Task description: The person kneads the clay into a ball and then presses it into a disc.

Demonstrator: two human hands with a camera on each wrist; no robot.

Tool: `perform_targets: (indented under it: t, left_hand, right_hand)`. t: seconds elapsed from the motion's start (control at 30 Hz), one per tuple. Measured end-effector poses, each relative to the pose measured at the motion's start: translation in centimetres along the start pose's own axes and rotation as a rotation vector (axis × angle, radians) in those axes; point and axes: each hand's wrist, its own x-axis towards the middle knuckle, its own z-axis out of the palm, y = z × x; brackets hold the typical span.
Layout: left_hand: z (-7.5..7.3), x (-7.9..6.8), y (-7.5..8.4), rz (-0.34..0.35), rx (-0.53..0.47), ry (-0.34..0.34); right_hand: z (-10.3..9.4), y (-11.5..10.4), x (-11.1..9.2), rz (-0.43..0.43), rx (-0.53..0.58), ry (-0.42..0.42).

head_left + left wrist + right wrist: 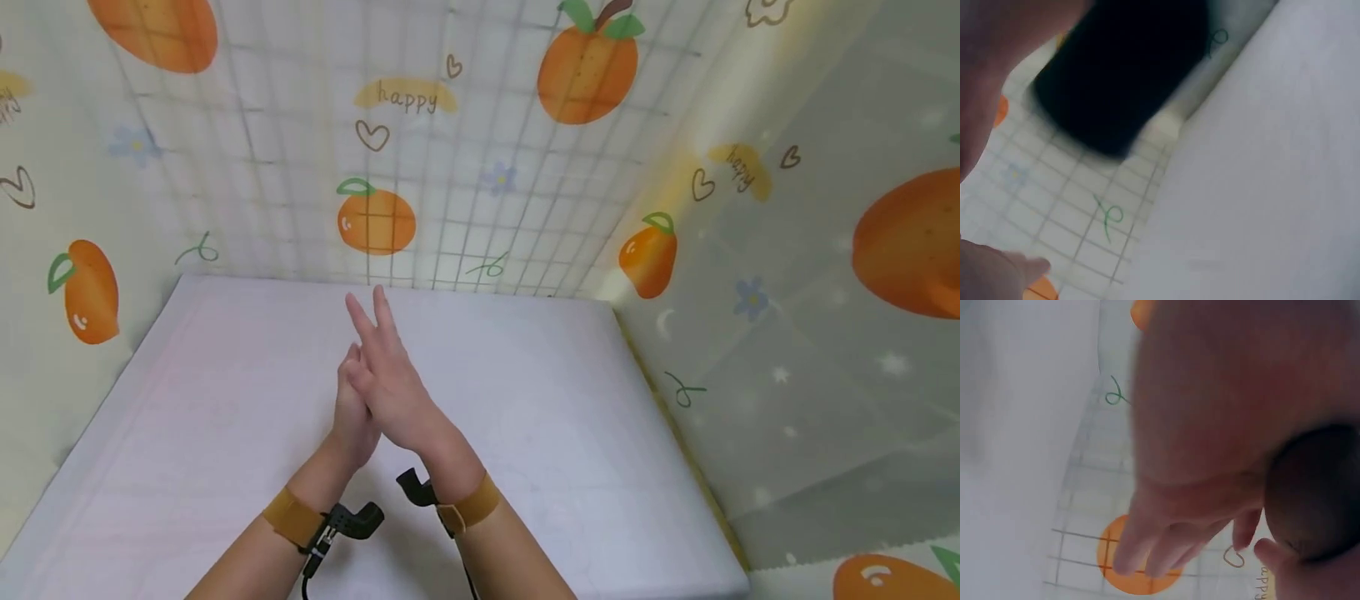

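Observation:
In the head view both bare hands meet above the middle of the white table. My left hand looks compact, its fingers folded in against the right hand and partly hidden behind it. My right hand presses against it, its back toward the camera, two fingers straight and spread, pointing away from me. The right wrist view has a hand large and close, its fingers directed downward. At the lower left of the left wrist view, a hand shows one fingertip. No object shows between the hands.
A white-covered table lies beneath. Around it hang pale curtains printed with oranges, hearts and flowers, with a wire grid at the back. Each wrist wears a tan strap with a black camera mount and cable.

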Motion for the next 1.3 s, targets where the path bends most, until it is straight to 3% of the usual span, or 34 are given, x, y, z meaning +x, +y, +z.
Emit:
perform_targets:
  t: [0.03,0.13,0.33,0.57,0.67,0.77,0.9,1.07,1.2,1.3]
  left_hand:
    - [0.3,-0.1,0.0,0.02,-0.036,0.004]
    - [0.5,-0.5,0.3,0.024,-0.023,-0.013]
    - [0.5,-0.6,2.0,0.03,-0.024,-0.082]
    - [-0.8,0.4,3.0,0.003,-0.036,-0.034]
    - [-1.3,0.9,2.8,-0.045,0.014,-0.019]
    - [-1.6,0.9,2.2,-0.093,0.045,-0.037]
    - [-1.1,0.5,1.2,-0.087,0.019,-0.043]
    - [-0.3,0.0,0.8,-0.047,0.039,-0.01]
    - [-0.1,-0.2,1.3,-0.011,0.045,-0.046]
    - [-0.4,0.1,2.1,0.026,0.031,-0.064]
  right_hand:
    - [-0.2,-0.1,0.3,-0.006,-0.033,0.005]
    - [-0.7,0.5,1.3,0.032,-0.023,0.024]
    - [-0.6,2.3,2.0,0.114,0.208,0.041]
    - [0.9,2.2,0.7,0.074,0.288,-0.017]
    - [1.3,1.5,0.0,0.035,0.255,-0.023]
    - [1.3,0.8,-0.3,-0.022,0.153,-0.015]
    - [0.6,0.1,0.3,-0.053,0.037,0.01]
    - [-0.2,1.0,1.6,0.023,0.041,0.06]
    - [-0.2,2.6,1.8,0.129,0.187,0.07]
    - [0.2,3.5,1.6,0.15,0.276,0.031]
